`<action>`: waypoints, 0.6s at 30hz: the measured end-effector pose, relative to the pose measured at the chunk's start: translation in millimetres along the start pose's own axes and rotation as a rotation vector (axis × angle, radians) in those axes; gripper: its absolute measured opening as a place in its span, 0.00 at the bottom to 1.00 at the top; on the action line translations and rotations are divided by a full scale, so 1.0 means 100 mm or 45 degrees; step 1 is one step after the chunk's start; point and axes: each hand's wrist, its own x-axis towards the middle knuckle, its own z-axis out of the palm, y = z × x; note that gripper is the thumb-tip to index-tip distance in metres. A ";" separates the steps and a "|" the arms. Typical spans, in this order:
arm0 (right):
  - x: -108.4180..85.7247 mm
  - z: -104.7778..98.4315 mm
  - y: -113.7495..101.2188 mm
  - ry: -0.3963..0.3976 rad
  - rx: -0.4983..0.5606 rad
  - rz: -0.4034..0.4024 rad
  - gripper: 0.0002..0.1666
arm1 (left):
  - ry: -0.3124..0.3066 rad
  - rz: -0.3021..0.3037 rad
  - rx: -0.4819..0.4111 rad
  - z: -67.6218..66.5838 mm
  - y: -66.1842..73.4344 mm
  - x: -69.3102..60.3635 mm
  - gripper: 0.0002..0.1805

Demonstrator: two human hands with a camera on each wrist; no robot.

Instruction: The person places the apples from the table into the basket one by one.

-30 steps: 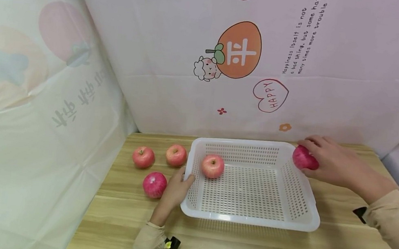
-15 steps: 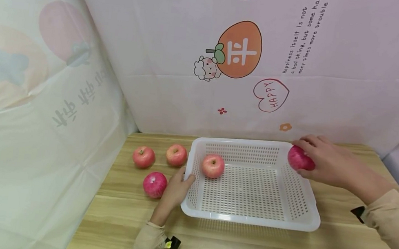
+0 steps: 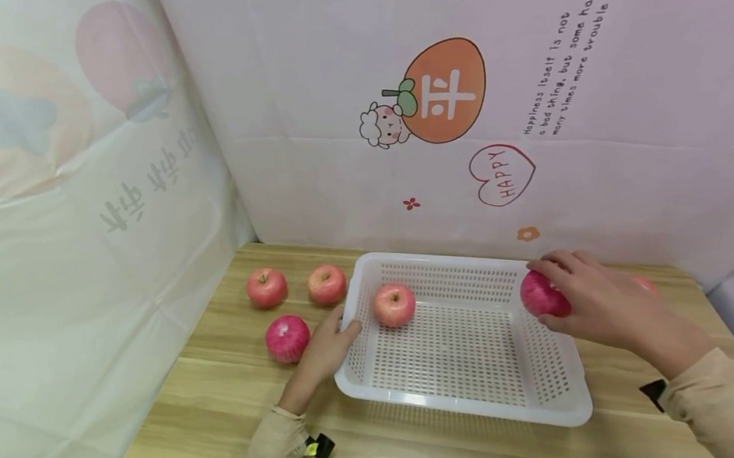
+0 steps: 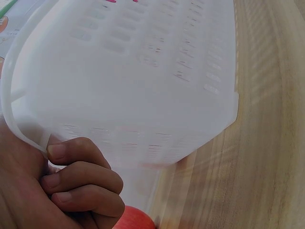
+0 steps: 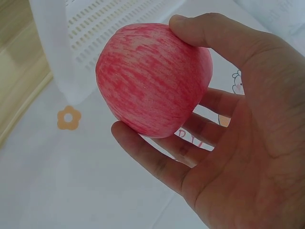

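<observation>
- Right hand (image 5: 243, 143) holds a streaked red apple (image 5: 150, 78) between thumb and fingertips; palm faces the camera;
- Beyond the fingertips, past the apple, a white perforated basket (image 5: 55, 47); farther out, a wood-grain surface (image 5: 16, 62);
- Behind the hand, a white sheet (image 5: 95, 181); an orange flower print (image 5: 69, 118) lies off the fingertips; red lettering (image 5: 182, 133) shows between the fingers

The cloth (image 3: 305, 177) reads "HAPPY"; "Happiness itself is not".
</observation>
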 end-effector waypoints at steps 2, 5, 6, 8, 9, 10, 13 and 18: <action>0.01 0.01 -0.02 0.007 0.005 -0.011 0.42 | -0.004 0.005 0.002 0.00 0.00 0.00 0.23; 0.01 0.01 -0.05 0.001 0.010 -0.014 0.42 | -0.002 0.011 0.002 0.00 0.00 0.00 0.23; 0.02 0.02 -0.06 -0.003 0.012 -0.014 0.42 | -0.002 0.014 0.002 0.00 0.00 0.01 0.23; 0.02 0.02 -0.08 -0.011 0.015 -0.015 0.42 | 0.000 0.016 0.002 0.00 -0.01 0.01 0.23; 0.03 0.02 -0.09 -0.017 0.010 -0.014 0.42 | 0.002 0.013 0.001 0.00 -0.01 0.01 0.23; 0.03 0.02 -0.10 -0.021 0.011 -0.017 0.42 | 0.003 0.010 0.000 0.01 -0.01 0.01 0.23; 0.04 0.03 -0.12 -0.025 0.004 -0.029 0.42 | -0.001 0.017 -0.009 0.00 -0.01 0.00 0.24; 0.07 0.05 -0.16 -0.037 0.010 -0.047 0.43 | -0.003 0.011 -0.015 0.00 -0.01 0.00 0.23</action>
